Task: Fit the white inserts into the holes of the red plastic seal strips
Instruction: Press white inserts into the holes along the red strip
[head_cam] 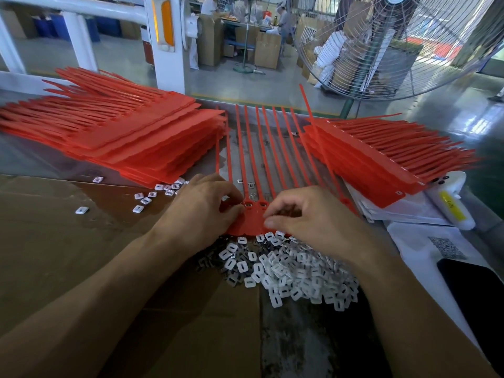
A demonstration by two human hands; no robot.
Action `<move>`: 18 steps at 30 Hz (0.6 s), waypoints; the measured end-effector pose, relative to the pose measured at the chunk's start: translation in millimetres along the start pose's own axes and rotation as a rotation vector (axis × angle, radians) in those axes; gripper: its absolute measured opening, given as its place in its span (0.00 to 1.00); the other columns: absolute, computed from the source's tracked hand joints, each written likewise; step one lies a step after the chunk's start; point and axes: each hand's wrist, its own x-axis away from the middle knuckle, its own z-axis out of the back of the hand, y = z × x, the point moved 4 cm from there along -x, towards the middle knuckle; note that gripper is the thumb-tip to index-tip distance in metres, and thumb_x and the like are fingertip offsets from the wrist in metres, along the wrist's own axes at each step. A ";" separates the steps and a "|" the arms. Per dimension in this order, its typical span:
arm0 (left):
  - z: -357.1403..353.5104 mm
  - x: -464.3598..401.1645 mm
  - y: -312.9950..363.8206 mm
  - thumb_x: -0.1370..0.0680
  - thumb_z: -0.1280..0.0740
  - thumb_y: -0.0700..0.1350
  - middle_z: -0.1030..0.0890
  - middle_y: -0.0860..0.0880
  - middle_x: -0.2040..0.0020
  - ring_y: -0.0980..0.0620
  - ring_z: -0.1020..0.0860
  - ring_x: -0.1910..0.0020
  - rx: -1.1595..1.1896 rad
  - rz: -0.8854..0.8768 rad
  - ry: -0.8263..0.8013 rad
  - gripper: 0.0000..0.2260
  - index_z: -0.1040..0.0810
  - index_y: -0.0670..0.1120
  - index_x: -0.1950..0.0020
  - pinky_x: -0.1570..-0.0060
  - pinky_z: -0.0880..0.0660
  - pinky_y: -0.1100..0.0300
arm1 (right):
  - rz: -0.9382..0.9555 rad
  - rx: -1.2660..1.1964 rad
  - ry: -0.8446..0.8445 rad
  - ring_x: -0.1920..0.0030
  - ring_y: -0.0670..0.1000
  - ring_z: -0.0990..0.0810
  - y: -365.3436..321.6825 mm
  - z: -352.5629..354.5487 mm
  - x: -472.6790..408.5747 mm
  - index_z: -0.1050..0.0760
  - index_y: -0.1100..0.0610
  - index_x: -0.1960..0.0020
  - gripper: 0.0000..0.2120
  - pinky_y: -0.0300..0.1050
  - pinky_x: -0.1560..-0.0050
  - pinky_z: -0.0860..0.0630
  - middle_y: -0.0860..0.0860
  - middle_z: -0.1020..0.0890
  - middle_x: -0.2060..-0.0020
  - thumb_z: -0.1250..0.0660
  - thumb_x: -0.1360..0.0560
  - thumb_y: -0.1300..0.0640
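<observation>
Two hands work over one red seal strip sheet (252,216) lying flat on the table (294,336). My left hand (203,207) curls its fingers down onto the sheet's head end, fingertips pressing beside two holes that already show white. My right hand (308,214) sits just right of those holes, its fingers bent and the thumb tucked against the forefinger; I think that grip pinches a white insert, but the fingers hide it, so I cannot tell for sure. Beyond both hands the sheet's thin red tails (272,148) fan away across the table. Directly below my right hand, touching the sheet's near edge, lies the heap of white inserts (297,271). A few loose inserts (141,200) lie scattered left of my left hand. Far left of that hand rises a tall stack of red sheets (122,135); a second stack (381,156) lies to the right of my right hand. Brown cardboard (68,241) lies under my left forearm.
</observation>
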 end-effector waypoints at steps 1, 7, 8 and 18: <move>0.3 0.0 0.3 0.21 0.31 0.55 0.23 0.57 0.45 0.54 0.28 0.41 -0.001 -0.003 0.004 0.11 0.18 0.55 0.41 0.38 0.28 0.52 | 0.014 -0.010 -0.047 0.59 0.36 0.18 -2.4 -4.6 0.0 0.16 0.45 0.52 0.03 0.31 0.62 0.25 0.35 0.16 0.59 0.24 0.25 0.50; 1.2 0.4 1.8 0.21 0.31 0.53 0.23 0.57 0.45 0.53 0.28 0.41 -0.004 -0.017 0.016 0.10 0.18 0.54 0.42 0.38 0.28 0.51 | 0.074 0.044 -0.079 0.57 0.36 0.19 -9.8 -12.5 -0.9 0.16 0.44 0.52 0.06 0.26 0.58 0.27 0.32 0.19 0.57 0.22 0.27 0.52; 1.4 0.5 1.8 0.21 0.31 0.53 0.23 0.57 0.45 0.53 0.28 0.41 -0.003 -0.017 0.014 0.10 0.18 0.55 0.42 0.39 0.28 0.51 | 0.083 0.037 -0.077 0.57 0.36 0.20 -10.6 -12.2 -0.4 0.16 0.44 0.52 0.06 0.27 0.58 0.27 0.33 0.19 0.56 0.22 0.27 0.52; 1.7 0.1 1.6 0.21 0.31 0.54 0.23 0.57 0.46 0.54 0.28 0.43 -0.002 -0.017 0.024 0.10 0.17 0.54 0.42 0.39 0.28 0.53 | 0.073 0.079 -0.180 0.59 0.38 0.17 -16.8 -14.2 4.2 0.17 0.45 0.55 0.05 0.37 0.58 0.20 0.36 0.17 0.57 0.23 0.25 0.53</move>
